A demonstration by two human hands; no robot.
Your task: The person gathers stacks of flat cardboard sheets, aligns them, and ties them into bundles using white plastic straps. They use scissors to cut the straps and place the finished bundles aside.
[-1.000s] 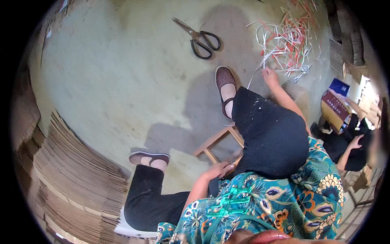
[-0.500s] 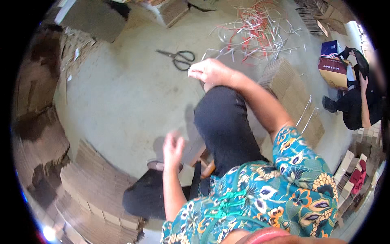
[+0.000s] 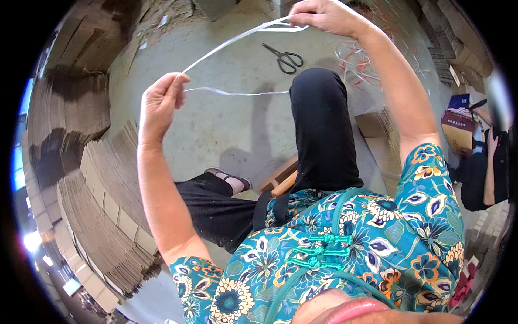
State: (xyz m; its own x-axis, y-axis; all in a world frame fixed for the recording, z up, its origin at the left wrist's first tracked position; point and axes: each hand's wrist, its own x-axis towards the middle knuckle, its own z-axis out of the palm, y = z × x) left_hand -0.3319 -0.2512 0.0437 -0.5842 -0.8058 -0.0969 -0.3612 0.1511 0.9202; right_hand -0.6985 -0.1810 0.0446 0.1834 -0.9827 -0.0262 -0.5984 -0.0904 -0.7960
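Note:
A white plastic strap [image 3: 237, 40] stretches in a shallow arc between my two raised hands. My left hand [image 3: 162, 102] pinches one part of it, and a loose length runs from there toward my knee. At the upper middle, my right hand [image 3: 324, 17] grips the other part, where the strap doubles into a loop. Below the strap, a pair of dark scissors [image 3: 285, 58] lies on the floor with its handles toward my knee; neither hand touches it.
Stacks of flattened cardboard [image 3: 102, 227] line the left side, with more cardboard [image 3: 380, 135] right of my knee. Tangled red and white strap scraps [image 3: 359, 65] lie on the floor at the upper right. Another person [image 3: 483, 173] sits at the far right beside a printed box [image 3: 458, 127].
Both hands have risen and moved apart, the left one up and leftward, the right one up and rightward. The white strap now spans between them.

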